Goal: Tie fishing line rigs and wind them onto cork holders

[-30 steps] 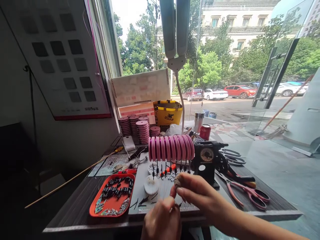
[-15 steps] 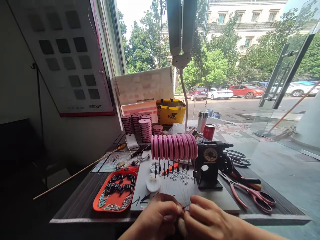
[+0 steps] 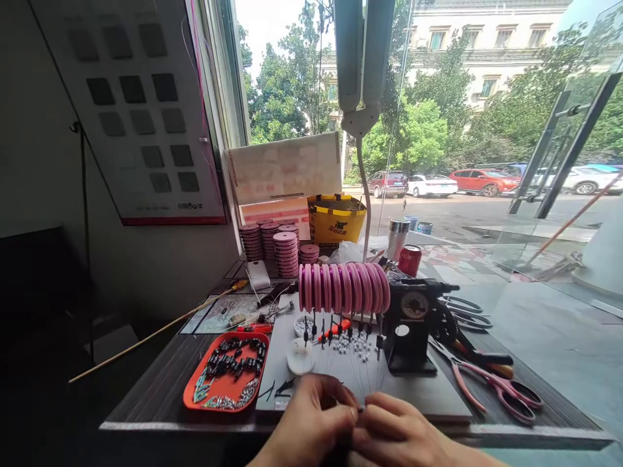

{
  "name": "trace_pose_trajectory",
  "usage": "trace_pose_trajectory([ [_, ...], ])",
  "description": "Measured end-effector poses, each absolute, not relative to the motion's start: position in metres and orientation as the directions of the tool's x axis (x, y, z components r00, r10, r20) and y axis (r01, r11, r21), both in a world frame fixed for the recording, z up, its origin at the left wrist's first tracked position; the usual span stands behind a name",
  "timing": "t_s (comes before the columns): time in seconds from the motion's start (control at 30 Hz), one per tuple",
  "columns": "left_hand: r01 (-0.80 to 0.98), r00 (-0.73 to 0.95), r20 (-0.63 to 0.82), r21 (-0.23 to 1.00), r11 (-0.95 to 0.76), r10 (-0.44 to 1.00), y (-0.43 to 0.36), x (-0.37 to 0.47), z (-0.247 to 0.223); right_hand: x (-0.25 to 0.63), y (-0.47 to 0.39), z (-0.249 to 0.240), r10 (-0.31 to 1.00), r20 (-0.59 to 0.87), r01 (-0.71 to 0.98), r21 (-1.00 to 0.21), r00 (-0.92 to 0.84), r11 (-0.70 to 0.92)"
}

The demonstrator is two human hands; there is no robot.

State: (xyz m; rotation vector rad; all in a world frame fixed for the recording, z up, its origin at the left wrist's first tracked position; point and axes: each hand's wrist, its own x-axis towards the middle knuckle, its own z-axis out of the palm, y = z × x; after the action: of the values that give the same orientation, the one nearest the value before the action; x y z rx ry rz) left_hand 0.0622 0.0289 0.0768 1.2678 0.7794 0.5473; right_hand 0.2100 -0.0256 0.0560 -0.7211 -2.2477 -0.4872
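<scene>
Down has come the right hand, meeting the left hand by the tabletop's front edge! Left fingers pinch a small dark piece between them; right fingers curl, grip hidden. Close two-handed work now, seemingly.

From my seat I make out thin, pale threads slanting down and converging toward six o'clock. Between five and six, where they meet, I see a small dark piece, mostly hidden.

Single head-worn view, forward and downward over the table.
</scene>
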Motion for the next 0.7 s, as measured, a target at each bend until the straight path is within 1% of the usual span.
trace_pose_trajectory([
  [0.03,0.113,0.617,-0.084,0.993,0.017,0.782,0.028,0.060,0.079,0.209,-0.026,0.056,0.387,0.735,0.599,0.033,-0.557,0.800],
  [0.07,0.176,0.618,0.062,0.961,-0.215,0.784,0.027,0.059,0.080,0.209,-0.025,0.058,0.448,0.738,0.573,-0.101,-0.505,0.813],
  [0.1,0.224,0.625,0.205,0.877,-0.424,0.753,0.026,0.057,0.079,0.208,-0.025,0.063,0.541,0.720,0.534,-0.278,-0.434,0.798],
  [0.13,0.255,0.622,0.328,0.774,-0.580,0.711,0.025,0.057,0.076,0.207,-0.025,0.069,0.667,0.662,0.478,-0.489,-0.342,0.730],
  [0.17,0.273,0.595,0.434,0.682,-0.678,0.676,0.023,0.056,0.071,0.206,-0.024,0.077,0.793,0.558,0.384,-0.695,-0.244,0.608],
  [0.2,0.290,0.548,0.547,0.585,-0.757,0.633,0.022,0.056,0.065,0.205,-0.022,0.086,0.883,0.438,0.261,-0.844,-0.169,0.468],
  [0.23,0.316,0.493,0.656,0.477,-0.820,0.571,0.021,0.056,0.058,0.204,-0.019,0.093,0.935,0.334,0.130,-0.928,-0.121,0.349],
  [0.27,0.341,0.453,0.746,0.360,-0.868,0.487,0.021,0.056,0.052,0.204,-0.016,0.100,0.959,0.262,0.014,-0.964,-0.103,0.265],
  [0.3,0.367,0.434,0.810,0.240,-0.899,0.393,0.021,0.056,0.047,0.203,-0.013,0.105,0.969,0.223,-0.072,-0.974,-0.109,0.216],
  [0.33,0.373,0.456,0.846,0.100,-0.922,0.276,0.022,0.055,0.044,0.203,-0.010,0.108,0.970,0.207,-0.126,-0.973,-0.124,0.191],
  [0.37,0.357,0.507,0.848,-0.043,-0.933,0.155,0.024,0.055,0.044,0.203,-0.007,0.109,0.969,0.197,-0.153,-0.973,-0.149,0.175],
  [0.4,0.320,0.573,0.818,-0.168,-0.932,0.050,0.025,0.054,0.046,0.203,-0.006,0.108,0.969,0.184,-0.154,-0.975,-0.166,0.158],
  [0.43,0.268,0.636,0.772,-0.240,-0.933,-0.016,0.027,0.053,0.050,0.204,-0.007,0.106,0.968,0.179,-0.131,-0.979,-0.173,0.158],
  [0.47,0.222,0.678,0.735,-0.221,-0.950,-0.013,0.028,0.053,0.055,0.205,-0.008,0.104,0.968,0.190,-0.064,-0.981,-0.162,0.182],
  [0.5,0.200,0.697,0.712,-0.078,-0.977,0.086,0.029,0.053,0.060,0.207,-0.011,0.100,0.961,0.235,0.046,-0.969,-0.149,0.244],
  [0.53,0.202,0.689,0.668,0.195,-0.960,0.280,0.030,0.053,0.066,0.209,-0.015,0.096,0.936,0.315,0.193,-0.919,-0.157,0.342],
  [0.57,0.207,0.654,0.533,0.556,-0.805,0.537,0.030,0.054,0.070,0.212,-0.019,0.092,0.885,0.415,0.359,-0.810,-0.209,0.464],
  [0.6,0.184,0.613,0.285,0.855,-0.485,0.737,0.031,0.056,0.073,0.214,-0.023,0.087,0.811,0.506,0.504,-0.639,-0.294,0.581],
  [0.63,0.141,0.589,-0.002,0.985,-0.101,0.808,0.032,0.057,0.074,0.216,-0.026,0.083,0.712,0.577,0.597,-0.425,-0.401,0.681],
  [0.67,0.099,0.591,-0.229,0.972,0.212,0.774,0.033,0.059,0.074,0.217,-0.028,0.078,0.603,0.621,0.638,-0.206,-0.500,0.742],
  [0.7,0.069,0.611,-0.361,0.911,0.407,0.704,0.034,0.060,0.072,0.218,-0.028,0.074,0.499,0.649,0.645,-0.018,-0.574,0.764],
])
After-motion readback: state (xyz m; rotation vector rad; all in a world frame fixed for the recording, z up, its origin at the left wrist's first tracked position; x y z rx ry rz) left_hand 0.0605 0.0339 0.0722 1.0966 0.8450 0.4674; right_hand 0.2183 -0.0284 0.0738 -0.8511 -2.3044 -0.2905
